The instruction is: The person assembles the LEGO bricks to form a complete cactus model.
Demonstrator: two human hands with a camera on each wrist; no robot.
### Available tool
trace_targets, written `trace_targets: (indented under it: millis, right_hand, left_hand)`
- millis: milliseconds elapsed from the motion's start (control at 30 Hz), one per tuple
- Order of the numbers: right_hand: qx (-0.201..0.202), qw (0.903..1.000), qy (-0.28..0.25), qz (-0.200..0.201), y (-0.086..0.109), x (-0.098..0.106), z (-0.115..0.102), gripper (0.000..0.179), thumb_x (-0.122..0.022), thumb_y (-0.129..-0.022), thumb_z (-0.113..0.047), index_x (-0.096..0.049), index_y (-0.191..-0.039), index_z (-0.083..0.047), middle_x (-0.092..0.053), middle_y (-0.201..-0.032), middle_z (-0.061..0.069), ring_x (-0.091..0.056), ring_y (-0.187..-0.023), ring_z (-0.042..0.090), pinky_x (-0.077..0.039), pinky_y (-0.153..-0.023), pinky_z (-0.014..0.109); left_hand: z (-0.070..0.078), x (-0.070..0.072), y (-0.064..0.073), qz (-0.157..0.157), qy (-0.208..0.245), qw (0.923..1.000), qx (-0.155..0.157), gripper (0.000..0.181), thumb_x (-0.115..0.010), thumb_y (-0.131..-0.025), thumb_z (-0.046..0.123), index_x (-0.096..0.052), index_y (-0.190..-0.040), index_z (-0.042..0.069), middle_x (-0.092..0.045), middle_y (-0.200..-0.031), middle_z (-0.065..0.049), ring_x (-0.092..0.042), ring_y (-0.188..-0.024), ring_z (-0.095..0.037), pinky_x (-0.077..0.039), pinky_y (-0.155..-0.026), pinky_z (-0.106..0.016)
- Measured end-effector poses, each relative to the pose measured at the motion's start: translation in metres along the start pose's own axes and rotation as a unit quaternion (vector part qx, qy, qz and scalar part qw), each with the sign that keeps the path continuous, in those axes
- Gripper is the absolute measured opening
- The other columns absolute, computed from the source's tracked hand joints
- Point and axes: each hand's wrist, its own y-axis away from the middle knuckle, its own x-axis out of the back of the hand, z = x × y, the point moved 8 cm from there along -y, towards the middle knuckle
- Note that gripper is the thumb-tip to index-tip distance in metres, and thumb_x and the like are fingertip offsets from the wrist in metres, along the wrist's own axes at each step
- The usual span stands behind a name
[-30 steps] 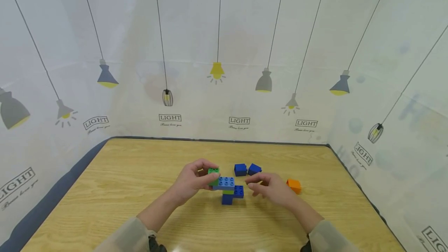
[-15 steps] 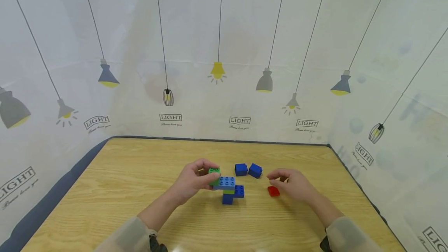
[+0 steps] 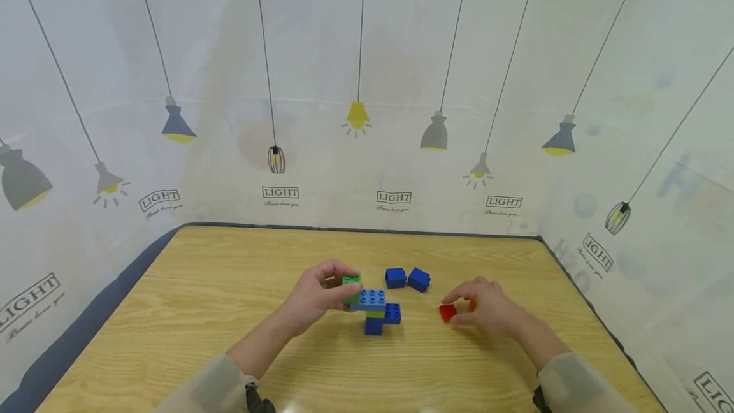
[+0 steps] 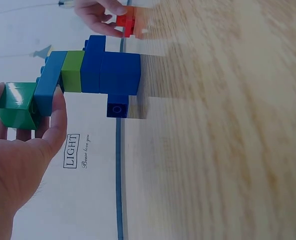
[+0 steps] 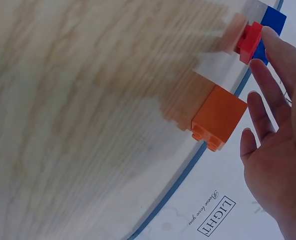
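Note:
A small tower of toy building bricks stands on the table in front of me. My left hand grips the green brick at its top left, thumb in front. That brick sits on the end of a light blue brick, above a lime green brick and a dark blue brick. Another blue brick juts out to the right. To the right of the tower, my right hand pinches a flat red brick between thumb and index finger, its other fingers loosely bent.
An orange brick lies beside the right hand, mostly hidden behind it in the head view. Two blue bricks lie behind the tower. A white printed curtain surrounds the wooden table at the back and sides.
My right hand has moved right, away from the tower, and its thumb and index finger have closed on the red brick. The left hand has stayed on the green brick.

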Motion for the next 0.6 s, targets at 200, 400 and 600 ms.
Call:
trace_targets:
  millis: [200, 400, 600]
  right_hand:
    - [-0.013, 0.9999, -0.010, 0.001, -0.001, -0.005, 0.006, 0.030, -0.093, -0.089, -0.029, -0.082, -0.116, -0.035, -0.072, -0.121, -0.009, -0.047, -0.113, 0.024, -0.037, -0.089, 0.041]
    - [0.025, 0.9996, -0.002, 0.008, -0.003, -0.006, -0.001, 0.041, -0.089, -0.094, -0.035, -0.078, -0.133, -0.028, -0.073, -0.115, -0.014, -0.051, -0.106, 0.019, -0.035, -0.090, 0.040]
    - [0.074, 0.9971, -0.017, 0.013, 0.001, -0.007, -0.015, 0.049, -0.074, -0.106, -0.036, -0.065, -0.153, -0.026, -0.068, -0.116, -0.010, -0.055, -0.108, 0.019, -0.043, -0.091, 0.037]
  left_hand:
    - [0.001, -0.001, 0.000, 0.000, 0.002, 1.0000, 0.001, 0.030, -0.078, -0.104, 0.016, -0.070, -0.131, 0.005, -0.059, -0.106, -0.004, -0.069, -0.099, -0.019, -0.069, -0.083, -0.038]
    - [0.001, -0.001, 0.000, 0.002, 0.001, 1.0000, 0.003, 0.029, -0.077, -0.104, 0.016, -0.071, -0.131, 0.005, -0.059, -0.106, -0.003, -0.069, -0.100, -0.019, -0.069, -0.082, -0.038]
    - [0.002, 0.000, 0.000, 0.003, -0.004, 1.0000, 0.005, 0.029, -0.077, -0.104, 0.016, -0.071, -0.130, 0.005, -0.059, -0.105, -0.003, -0.068, -0.100, -0.019, -0.069, -0.082, -0.038]
